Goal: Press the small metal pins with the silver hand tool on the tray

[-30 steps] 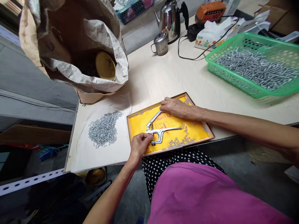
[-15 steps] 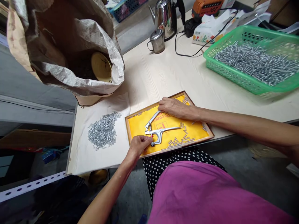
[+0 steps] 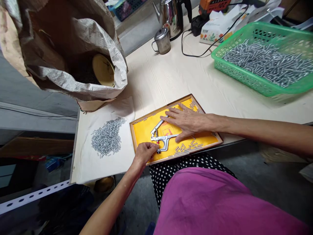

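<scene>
on the orange device (image 3: 215,6), cut off above, upside-down characters look like "20v". red print (image 3: 167,131) on the yellow-lined tray (image 3: 141,133) is partly covered by the right hand (image 3: 187,122), fingers wide over the handles of the silver pliers (image 3: 163,138) lying there. the left hand (image 3: 146,152) pinches narrowly beside the pliers' head; i cannot tell whether it holds a piece.

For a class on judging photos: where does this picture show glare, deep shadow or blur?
In the head view: glints on the steel kettle, deep shadow inside the sack, slight apparent blur on the green basket; the silver pliers look clearer.
</scene>
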Available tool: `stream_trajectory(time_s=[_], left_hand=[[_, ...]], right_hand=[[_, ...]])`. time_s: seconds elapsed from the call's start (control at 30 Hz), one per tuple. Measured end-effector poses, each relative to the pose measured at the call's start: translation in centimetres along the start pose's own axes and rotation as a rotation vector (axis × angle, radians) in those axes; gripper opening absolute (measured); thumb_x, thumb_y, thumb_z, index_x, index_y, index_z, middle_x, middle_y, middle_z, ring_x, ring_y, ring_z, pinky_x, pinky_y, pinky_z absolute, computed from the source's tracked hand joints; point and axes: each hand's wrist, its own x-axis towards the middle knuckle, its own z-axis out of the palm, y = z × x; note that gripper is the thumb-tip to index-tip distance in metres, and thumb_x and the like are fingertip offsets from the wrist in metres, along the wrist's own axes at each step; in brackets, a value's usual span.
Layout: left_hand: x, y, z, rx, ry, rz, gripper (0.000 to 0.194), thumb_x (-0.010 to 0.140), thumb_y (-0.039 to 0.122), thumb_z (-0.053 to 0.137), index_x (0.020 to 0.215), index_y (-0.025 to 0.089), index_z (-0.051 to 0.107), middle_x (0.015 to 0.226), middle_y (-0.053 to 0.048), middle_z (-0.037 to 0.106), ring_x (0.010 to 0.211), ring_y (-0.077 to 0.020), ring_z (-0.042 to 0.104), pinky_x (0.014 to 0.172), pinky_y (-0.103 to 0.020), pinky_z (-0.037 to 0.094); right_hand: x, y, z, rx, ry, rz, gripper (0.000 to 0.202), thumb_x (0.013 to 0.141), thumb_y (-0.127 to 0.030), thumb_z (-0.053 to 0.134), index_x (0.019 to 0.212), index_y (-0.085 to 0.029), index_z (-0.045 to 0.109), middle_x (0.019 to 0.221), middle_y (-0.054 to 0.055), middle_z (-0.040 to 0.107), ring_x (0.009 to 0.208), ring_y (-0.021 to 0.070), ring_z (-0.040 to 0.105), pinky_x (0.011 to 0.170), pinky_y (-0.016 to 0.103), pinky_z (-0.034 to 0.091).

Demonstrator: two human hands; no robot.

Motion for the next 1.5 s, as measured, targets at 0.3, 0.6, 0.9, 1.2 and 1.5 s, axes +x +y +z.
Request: stream_trajectory(time_s=[0.3, 0.6, 0.9, 1.2, 1.5], left_hand=[[0.1, -0.2, 0.1, -0.014, 0.015, -0.038, 0.042, 0.059, 0.052, 0.083, 0.056, 0.016, 0.064, 0.047, 0.002, 0.052, 0.044, -0.0086, 0.041, 0.045, -0.022, 0.031], [-1.2, 1.4, 2.4, 0.581, 0.338, 0.626, 0.034, 0.087, 0.032, 0.069, 0.118, 0.019, 0.065, 0.122, -0.014, 0.065, 0.114, -0.0305, 0.058, 0.098, -0.046, 0.049], [3.5, 3.7, 3.2, 0.881, 0.090, 0.846, 0.070, 0.092, 0.035, 0.063, 0.151, 0.013, 0.034, 0.138, -0.020, 0.053, 0.120, -0.0340, 0.050, 0.103, -0.053, 0.044], [3.4, 4.6, 2.8, 0.921, 0.114, 0.841, 0.037, 0.092, 0.038, 0.064, 0.121, 0.017, 0.059, 0.112, -0.012, 0.061, 0.103, -0.0291, 0.053, 0.089, -0.043, 0.046], [3.2, 3.9, 3.3, 0.929, 0.173, 0.783, 0.017, 0.093, 0.035, 0.066, 0.095, 0.018, 0.063, 0.098, -0.008, 0.064, 0.096, -0.0260, 0.055, 0.082, -0.038, 0.045]], right_hand=[[-0.6, -0.9, -0.4, 0.021, 0.002, 0.008, 0.080, 0.084, -0.055, 0.069, 0.150, -0.020, 0.038, 0.130, 0.016, 0.062, 0.119, 0.0358, 0.053, 0.108, 0.063, 0.030], [-1.1, -1.6, 0.1, 0.057, 0.043, -0.010, 0.072, 0.090, -0.043, 0.065, 0.150, -0.014, 0.036, 0.123, 0.017, 0.064, 0.107, 0.0314, 0.054, 0.096, 0.050, 0.041], [-1.3, -1.9, -0.9, -0.028, -0.031, 0.150, 0.059, 0.080, -0.054, 0.074, 0.120, -0.014, 0.060, 0.110, 0.016, 0.065, 0.098, 0.0309, 0.056, 0.082, 0.042, 0.046], [-1.1, -3.1, -1.0, -0.059, -0.033, 0.196, 0.030, 0.090, -0.035, 0.068, 0.107, -0.011, 0.065, 0.101, 0.016, 0.065, 0.095, 0.0291, 0.054, 0.078, 0.039, 0.042], [-0.5, -3.0, 0.7, -0.043, -0.048, 0.126, 0.019, 0.098, -0.016, 0.047, 0.092, -0.016, 0.065, 0.089, 0.011, 0.066, 0.085, 0.0232, 0.053, 0.074, 0.036, 0.040]])
